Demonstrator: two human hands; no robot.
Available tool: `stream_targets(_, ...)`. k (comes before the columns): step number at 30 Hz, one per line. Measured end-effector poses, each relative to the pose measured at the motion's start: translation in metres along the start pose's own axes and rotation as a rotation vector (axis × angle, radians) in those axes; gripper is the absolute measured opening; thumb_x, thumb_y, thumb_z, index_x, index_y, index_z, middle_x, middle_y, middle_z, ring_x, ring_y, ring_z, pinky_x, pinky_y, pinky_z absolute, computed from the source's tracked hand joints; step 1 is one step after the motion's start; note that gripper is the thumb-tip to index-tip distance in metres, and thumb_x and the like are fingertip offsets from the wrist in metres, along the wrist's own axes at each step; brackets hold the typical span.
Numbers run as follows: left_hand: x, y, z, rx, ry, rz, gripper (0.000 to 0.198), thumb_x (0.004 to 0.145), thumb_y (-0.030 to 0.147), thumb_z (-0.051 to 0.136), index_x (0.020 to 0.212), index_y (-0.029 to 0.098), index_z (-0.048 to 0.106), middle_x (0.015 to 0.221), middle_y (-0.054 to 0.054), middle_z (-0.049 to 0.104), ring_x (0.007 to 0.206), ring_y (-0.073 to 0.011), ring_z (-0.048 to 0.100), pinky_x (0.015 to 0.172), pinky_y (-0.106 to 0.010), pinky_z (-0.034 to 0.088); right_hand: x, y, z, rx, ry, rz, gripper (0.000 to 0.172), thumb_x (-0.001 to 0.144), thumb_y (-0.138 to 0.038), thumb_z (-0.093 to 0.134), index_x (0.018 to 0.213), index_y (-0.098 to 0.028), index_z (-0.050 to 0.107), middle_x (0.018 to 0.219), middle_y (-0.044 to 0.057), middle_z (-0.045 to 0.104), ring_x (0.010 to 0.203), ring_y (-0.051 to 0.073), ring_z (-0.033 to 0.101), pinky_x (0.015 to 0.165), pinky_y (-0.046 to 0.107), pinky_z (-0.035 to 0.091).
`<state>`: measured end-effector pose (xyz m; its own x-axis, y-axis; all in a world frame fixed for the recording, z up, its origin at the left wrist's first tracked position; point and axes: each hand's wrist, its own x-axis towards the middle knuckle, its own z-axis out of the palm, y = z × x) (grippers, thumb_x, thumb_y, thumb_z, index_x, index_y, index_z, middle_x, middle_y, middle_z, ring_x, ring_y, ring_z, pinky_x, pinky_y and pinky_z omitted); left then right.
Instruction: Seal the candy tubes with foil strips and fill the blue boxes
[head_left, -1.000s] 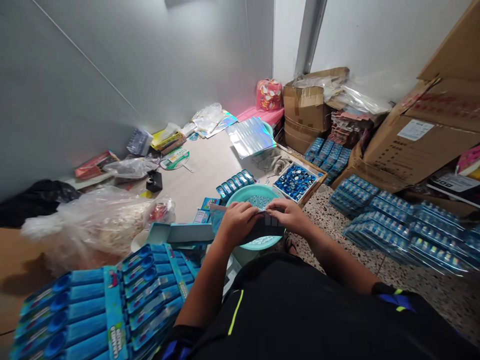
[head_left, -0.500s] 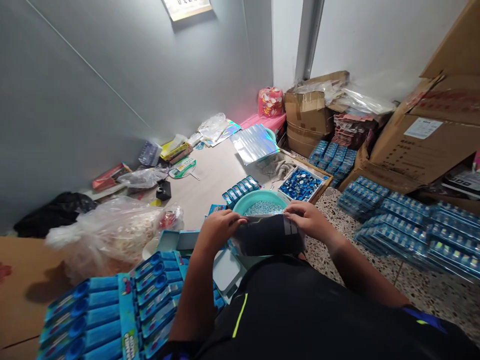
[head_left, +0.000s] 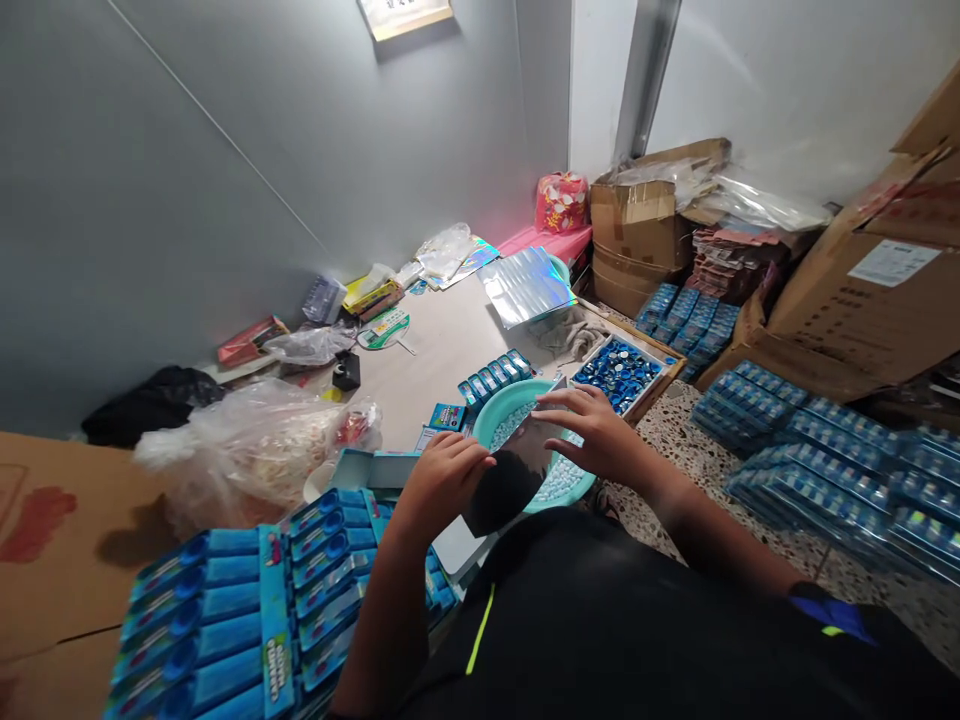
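Nearest, at the lower left, lie blue card packs [head_left: 225, 620] with rows of moulded blue pockets, short of the counter [head_left: 439, 330] and its near edge. Beside them a pale lid [head_left: 459, 545] shows partly under the glossy dark sheet [head_left: 514, 480], which is held slantwise above a teal basin [head_left: 585, 488] of pale beads [head_left: 559, 480] by the counter's near edge. The left hand [head_left: 448, 468] pinches the sheet's left side between thumb and fingers; the right hand [head_left: 589, 425] is spread wide at its right side, thumb apart from the fingers, and whether it grips there I cannot tell. A clear bag [head_left: 247, 450] bulges over the counter's left end. Just past the basin's far rim stands a row of small blue packs [head_left: 495, 378], and along the counter's right edge sits a white tray [head_left: 655, 378] of blue caps [head_left: 619, 372]. Farther back come a green-edged fan [head_left: 386, 332] and a silvery sheet [head_left: 529, 287], then a crumpled plastic bag [head_left: 446, 250] at the far edge, against the wall [head_left: 300, 110]
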<state>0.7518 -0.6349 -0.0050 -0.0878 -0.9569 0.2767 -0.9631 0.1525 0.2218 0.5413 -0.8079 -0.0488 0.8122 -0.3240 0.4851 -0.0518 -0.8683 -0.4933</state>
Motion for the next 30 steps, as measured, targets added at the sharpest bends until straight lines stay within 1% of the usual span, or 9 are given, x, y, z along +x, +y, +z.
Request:
stream_targets(3,-0.008,-0.002,-0.006,-0.013,0.035,0.033,0.025,0.101,0.028,0.05,0.082,0.021,0.064,0.075,0.0,0.07,0.074,-0.0165,0.058,0.083,-0.034,0.045,0.007,0.0,0.003,0.004,0.013,-0.064,0.038,0.091,-0.033,0.071,0.128,-0.029,0.063,0.13,0.005,0.067,0.126,0.027,0.056,0.112,0.049,0.031)
stream_targets(7,-0.018,-0.003,-0.012,0.023,0.107,0.018,0.015,0.098,0.025,0.055,0.092,0.022,0.068,0.076,0.002,0.071,0.073,-0.015,0.061,0.093,-0.037,0.045,0.013,-0.003,0.016,0.02,-0.008,-0.136,0.026,0.093,-0.023,0.065,0.12,-0.027,0.067,0.101,0.003,0.074,0.097,0.022,0.067,0.108,0.047,0.034)
stream_targets(10,-0.02,0.004,-0.014,0.138,0.239,-0.058,0.016,0.095,0.021,0.06,0.109,0.023,0.067,0.093,-0.001,0.076,0.09,-0.0185,0.068,0.114,-0.05,0.031,0.016,-0.008,0.031,0.06,-0.024,-0.142,0.025,0.093,-0.02,0.065,0.118,-0.022,0.068,0.092,0.003,0.073,0.085,0.019,0.067,0.094,0.041,0.043)
stream_targets(12,-0.019,0.011,-0.012,0.191,0.306,-0.038,0.022,0.093,0.019,0.064,0.115,0.023,0.066,0.106,-0.002,0.076,0.106,-0.0218,0.068,0.119,-0.055,0.025,0.019,-0.013,0.037,0.111,-0.023,-0.135,0.02,0.094,-0.021,0.065,0.114,-0.021,0.069,0.094,0.004,0.074,0.085,0.018,0.067,0.09,0.038,0.044)
stream_targets(14,-0.017,0.016,-0.007,0.201,0.33,0.027,0.026,0.091,0.019,0.067,0.116,0.024,0.065,0.111,-0.002,0.075,0.112,-0.0223,0.067,0.12,-0.054,0.026,0.023,-0.019,0.038,0.16,-0.027,-0.14,0.014,0.096,-0.022,0.063,0.107,-0.021,0.07,0.092,0.003,0.074,0.084,0.018,0.067,0.088,0.037,0.044)
stream_targets(17,-0.014,0.016,0.003,0.197,0.314,0.078,0.028,0.092,0.021,0.067,0.12,0.025,0.064,0.103,0.0,0.076,0.097,-0.0177,0.071,0.113,-0.046,0.037,0.03,-0.025,0.033,0.197,-0.084,-0.151,0.015,0.099,-0.022,0.059,0.103,-0.02,0.073,0.083,0.002,0.072,0.078,0.016,0.065,0.083,0.035,0.043)
stream_targets(20,-0.014,0.01,0.011,0.171,0.277,0.05,0.023,0.095,0.024,0.064,0.118,0.024,0.065,0.094,0.0,0.074,0.082,-0.0146,0.069,0.094,-0.037,0.047,0.034,-0.028,0.03,0.166,-0.152,-0.127,0.019,0.1,-0.02,0.057,0.102,-0.021,0.076,0.081,0.002,0.071,0.077,0.017,0.064,0.084,0.036,0.042)
stream_targets(24,-0.015,0.007,0.017,0.154,0.23,-0.037,0.015,0.098,0.028,0.06,0.109,0.022,0.068,0.088,-0.001,0.074,0.079,-0.0154,0.067,0.077,-0.034,0.046,0.034,-0.028,0.033,0.132,-0.166,-0.089,0.014,0.097,-0.021,0.063,0.097,-0.022,0.077,0.083,0.002,0.073,0.077,0.016,0.065,0.083,0.036,0.042)
stream_targets(30,-0.018,0.011,0.017,0.009,0.28,-0.164,0.006,0.094,0.027,0.066,0.097,0.024,0.071,0.086,0.0,0.075,0.079,-0.0148,0.069,0.074,-0.032,0.047,0.036,-0.025,0.029,0.142,-0.088,-0.045,0.011,0.092,-0.032,0.072,0.085,-0.025,0.078,0.078,-0.002,0.07,0.071,0.013,0.062,0.077,0.034,0.04)
